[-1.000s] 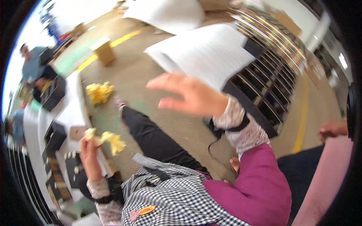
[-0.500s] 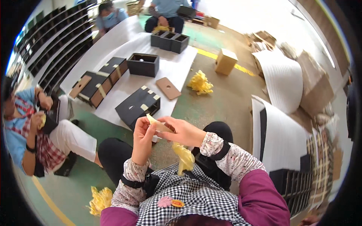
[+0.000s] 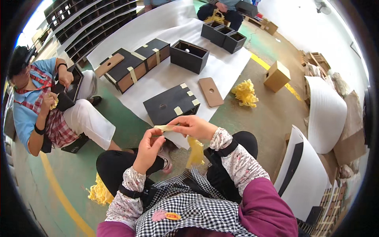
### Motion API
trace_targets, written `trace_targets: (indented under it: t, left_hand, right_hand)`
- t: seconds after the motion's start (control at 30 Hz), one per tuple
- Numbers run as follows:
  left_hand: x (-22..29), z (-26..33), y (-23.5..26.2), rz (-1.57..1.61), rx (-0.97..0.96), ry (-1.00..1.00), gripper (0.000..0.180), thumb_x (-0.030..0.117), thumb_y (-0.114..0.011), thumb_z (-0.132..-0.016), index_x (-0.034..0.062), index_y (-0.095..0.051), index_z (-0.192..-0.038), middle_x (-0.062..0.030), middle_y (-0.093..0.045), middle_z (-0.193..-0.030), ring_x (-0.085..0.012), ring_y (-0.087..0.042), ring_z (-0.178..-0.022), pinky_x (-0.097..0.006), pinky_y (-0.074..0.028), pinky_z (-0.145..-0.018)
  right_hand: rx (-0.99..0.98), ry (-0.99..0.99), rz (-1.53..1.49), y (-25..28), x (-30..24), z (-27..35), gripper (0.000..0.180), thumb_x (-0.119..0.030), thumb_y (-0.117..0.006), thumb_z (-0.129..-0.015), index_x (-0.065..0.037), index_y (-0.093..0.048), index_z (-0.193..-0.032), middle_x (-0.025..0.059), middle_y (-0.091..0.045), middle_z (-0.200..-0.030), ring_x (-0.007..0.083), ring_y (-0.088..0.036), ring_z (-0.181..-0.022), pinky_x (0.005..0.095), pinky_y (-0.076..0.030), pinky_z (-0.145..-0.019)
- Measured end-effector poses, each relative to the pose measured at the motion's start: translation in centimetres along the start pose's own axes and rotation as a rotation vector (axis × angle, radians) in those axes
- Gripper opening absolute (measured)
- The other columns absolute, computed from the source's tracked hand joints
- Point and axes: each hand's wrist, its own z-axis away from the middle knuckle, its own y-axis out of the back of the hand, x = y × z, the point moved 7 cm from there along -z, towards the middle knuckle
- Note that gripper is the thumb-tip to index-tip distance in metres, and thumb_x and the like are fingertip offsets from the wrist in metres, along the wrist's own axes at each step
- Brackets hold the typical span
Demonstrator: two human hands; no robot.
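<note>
A short strip of pale yellow tape (image 3: 165, 127) stretches between my two hands above my lap. My left hand (image 3: 147, 152) is curled, with one end of the strip at its fingertips. The other end is pinched between the thumb and forefinger of my right hand (image 3: 196, 127). Just beyond them a black box (image 3: 167, 106) lies on the white sheet, with a round hole in its upper face and several pale tape pieces along one edge. Below my right hand hangs a crumpled yellow strip (image 3: 195, 152), in front of the checked apron.
A brown board with a hole (image 3: 211, 91) lies right of the box. Farther back stand an open black box (image 3: 189, 57) and taped boxes (image 3: 134, 65). Yellow crumpled heaps (image 3: 245, 93) are on the floor. A co-worker (image 3: 47, 94) sits at left holding a black box.
My hands have drawn slightly apart, and the tape strip now lies stretched between them. The view has shifted, so the boxes and sheet appear farther right.
</note>
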Motion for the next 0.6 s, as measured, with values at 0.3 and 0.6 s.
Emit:
trace_targets:
  t: [0.3, 0.6]
  left_hand:
    - [-0.5, -8.0, -1.8, -1.049, -0.062, -0.36, 0.053, 0.03, -0.067, -0.077, 0.0063, -0.045, -0.119, -0.0092, -0.052, -0.115, -0.025, -0.052, -0.106, -0.04, -0.038, -0.092]
    - [-5.4, -12.4, -2.0, -1.384, -0.02, -0.297, 0.088, 0.043, -0.072, -0.065, 0.0133, -0.029, -0.136, -0.0068, -0.029, -0.142, -0.0243, -0.021, -0.134, -0.049, -0.011, -0.109]
  right_hand:
    - [0.517, 0.017, -0.226, 8.3, 6.7, -0.6, 0.021, -0.022, -0.057, -0.087, -0.005, -0.061, -0.098, 0.0002, -0.059, -0.072, 0.0107, -0.054, -0.059, 0.0243, -0.045, -0.056]
    - [0.622, 0.047, 1.321, 3.4, 7.9, -6.5, 0.016, -0.014, -0.052, -0.079, -0.008, -0.058, -0.093, 0.0037, -0.061, -0.07, 0.0199, -0.062, -0.068, 0.0323, -0.048, -0.06]
